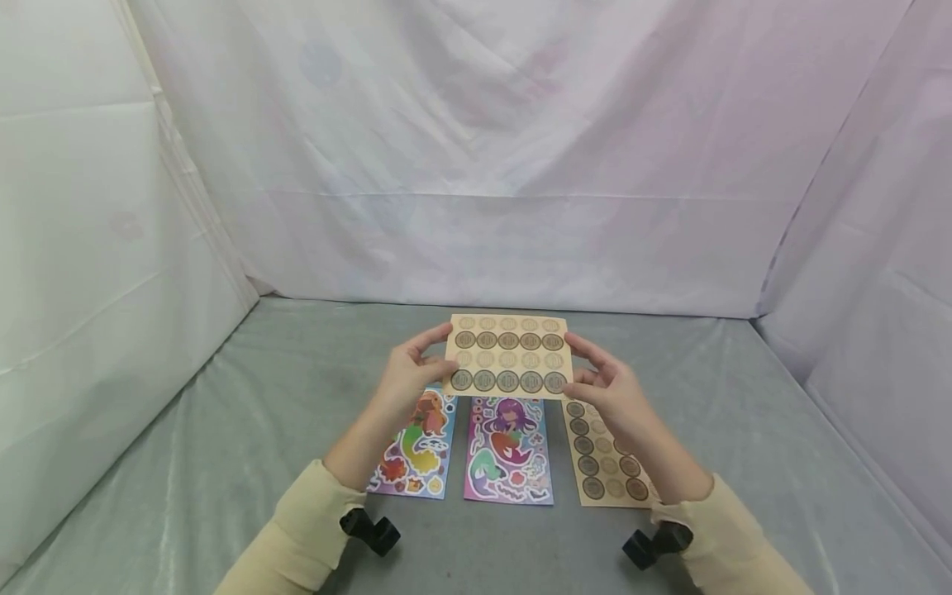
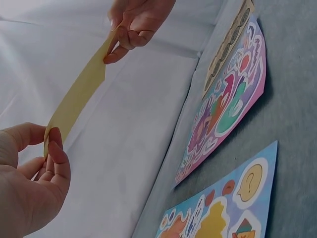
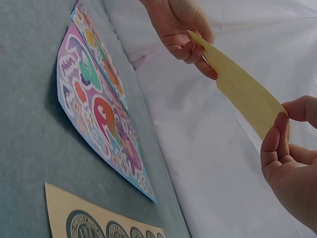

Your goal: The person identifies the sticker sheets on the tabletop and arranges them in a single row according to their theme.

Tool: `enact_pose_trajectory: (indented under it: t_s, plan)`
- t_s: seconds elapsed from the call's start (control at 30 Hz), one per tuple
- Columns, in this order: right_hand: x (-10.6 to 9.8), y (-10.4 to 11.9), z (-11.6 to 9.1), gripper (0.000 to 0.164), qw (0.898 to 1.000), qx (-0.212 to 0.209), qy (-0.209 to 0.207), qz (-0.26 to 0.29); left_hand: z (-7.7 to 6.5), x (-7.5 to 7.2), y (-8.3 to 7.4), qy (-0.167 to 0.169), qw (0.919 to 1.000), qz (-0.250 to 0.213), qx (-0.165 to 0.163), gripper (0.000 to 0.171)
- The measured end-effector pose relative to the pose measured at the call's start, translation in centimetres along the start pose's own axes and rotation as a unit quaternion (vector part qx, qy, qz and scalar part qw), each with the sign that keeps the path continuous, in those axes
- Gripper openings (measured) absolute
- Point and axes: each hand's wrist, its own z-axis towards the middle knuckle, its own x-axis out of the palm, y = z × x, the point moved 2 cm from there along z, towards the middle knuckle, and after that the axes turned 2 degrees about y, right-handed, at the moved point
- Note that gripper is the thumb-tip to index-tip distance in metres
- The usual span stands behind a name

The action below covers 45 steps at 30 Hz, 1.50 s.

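Both hands hold up a tan sticker sheet (image 1: 508, 360) printed with rows of round seals, lifted above the table and turned sideways. The left hand (image 1: 406, 372) pinches its left edge between thumb and fingers. At the opposite edge the right hand (image 1: 606, 382) pinches it in the same way. Seen from the wrists, the sheet's plain yellowish back (image 2: 79, 99) bows slightly between the hands. Below it on the table lie a blue mermaid sticker sheet (image 1: 424, 450), a pink-purple mermaid sticker sheet (image 1: 509, 454) and another tan seal sheet (image 1: 595, 463), partly covered by the right hand and forearm.
A grey cloth (image 1: 744, 430) covers the table. White curtains (image 1: 476, 149) hang behind it and along both sides. Black wrist mounts (image 1: 369, 531) sit at the cuffs of the cream sleeves (image 1: 305, 525).
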Motion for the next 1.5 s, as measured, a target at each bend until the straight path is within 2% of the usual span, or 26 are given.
enact_pose_trajectory:
  t_s: [0.2,0.33,0.47,0.63,0.97,1.1,1.27,1.5]
  plan:
    - [-1.0,0.1,-0.9,0.075,1.0,0.004,-0.007,-0.013,0.1,1.2,0.0,-0.002,1.0,0.001,-0.006,0.06]
    - [-1.9,0.2,-1.8,0.074,1.0,0.003,-0.014,-0.023,0.4,2.4,0.1,0.012,0.9997,-0.013,0.015,0.062]
    - [-2.9,0.3,-2.7,0.074,0.999,-0.006,-0.019,-0.03,0.5,3.6,0.1,0.022,0.9994,-0.014,0.021,0.062]
    - [-4.0,0.4,-3.8,0.073,0.999,-0.013,-0.026,-0.018,0.6,5.0,0.2,0.037,0.9991,-0.015,0.013,0.062]
    - [-5.9,0.4,-5.5,0.071,0.999,-0.038,-0.023,-0.001,1.0,7.6,0.6,0.07,0.9969,-0.027,0.021,0.061]
    - [-6.7,0.3,-6.3,0.07,0.999,-0.033,-0.032,-0.012,1.0,8.6,0.8,0.081,0.996,-0.034,0.018,0.061]
    - [-7.6,0.2,-7.2,0.069,0.998,-0.026,-0.046,-0.022,1.0,10.0,1.4,0.073,0.9969,-0.028,0.001,0.059]
    - [-9.0,-0.2,-8.2,0.062,0.998,-0.032,-0.062,0.004,1.2,12.0,2.0,0.077,0.9955,-0.055,-0.005,0.058]
